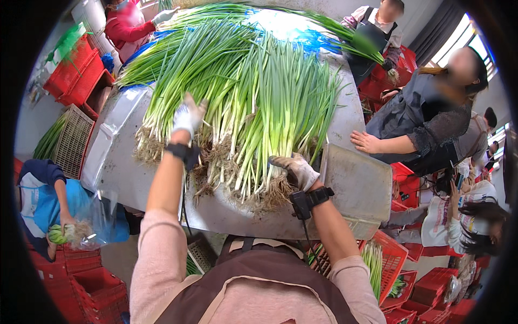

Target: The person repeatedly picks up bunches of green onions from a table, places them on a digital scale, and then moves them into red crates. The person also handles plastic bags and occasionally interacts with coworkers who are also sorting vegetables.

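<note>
A large heap of green onions (226, 81) lies on the metal table, with leaves pointing away and rooty white ends towards me. My right hand (298, 171), in a soiled work glove, grips a bunch of green onions (281, 133) just above its tangled brown roots (279, 188). The thumb lies across the front of the stalks; the other fingers are mostly hidden. Over the left part of the heap is my left hand (189, 114), gloved and slightly blurred, its fingers apart and nothing held. Whether it touches the stalks I cannot tell. Both wrists wear black straps.
Blue plastic sheeting (315, 38) lies under the far onions. A metal tray (358, 178) adjoins the table's (259, 224) right side, near a co-worker's bare hand (364, 141). Other people stand around. Red crates (97, 283) are stacked at left; an orange-red crate (390, 259) holds onions.
</note>
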A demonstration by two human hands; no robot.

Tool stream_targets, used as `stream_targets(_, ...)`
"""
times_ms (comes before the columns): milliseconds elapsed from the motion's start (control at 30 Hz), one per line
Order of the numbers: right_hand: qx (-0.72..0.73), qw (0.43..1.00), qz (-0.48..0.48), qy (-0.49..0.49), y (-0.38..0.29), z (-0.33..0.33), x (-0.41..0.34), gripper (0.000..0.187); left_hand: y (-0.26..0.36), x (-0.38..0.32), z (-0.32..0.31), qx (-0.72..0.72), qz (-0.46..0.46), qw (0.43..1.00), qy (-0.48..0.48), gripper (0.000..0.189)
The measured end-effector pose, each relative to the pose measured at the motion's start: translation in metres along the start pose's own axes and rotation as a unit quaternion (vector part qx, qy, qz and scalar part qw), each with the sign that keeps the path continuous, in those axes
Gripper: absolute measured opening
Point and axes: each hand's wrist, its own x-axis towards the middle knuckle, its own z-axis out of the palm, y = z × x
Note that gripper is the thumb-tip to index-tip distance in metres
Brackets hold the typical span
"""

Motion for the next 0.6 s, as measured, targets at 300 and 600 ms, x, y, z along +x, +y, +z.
stream_targets(300,-0.386,0.863,-0.324,0.028,0.002,-0.004,-0.002,0.022,0.028,-0.188,0.097,-0.179,0.131,0.937,-0.27,0.037)
stream_targets(600,0.383,0.923,0.001,0.037,0.021,0.0,-0.005,0.032,-0.012,-0.156,0.088,-0.591,0.028,0.796,-0.124,0.02)
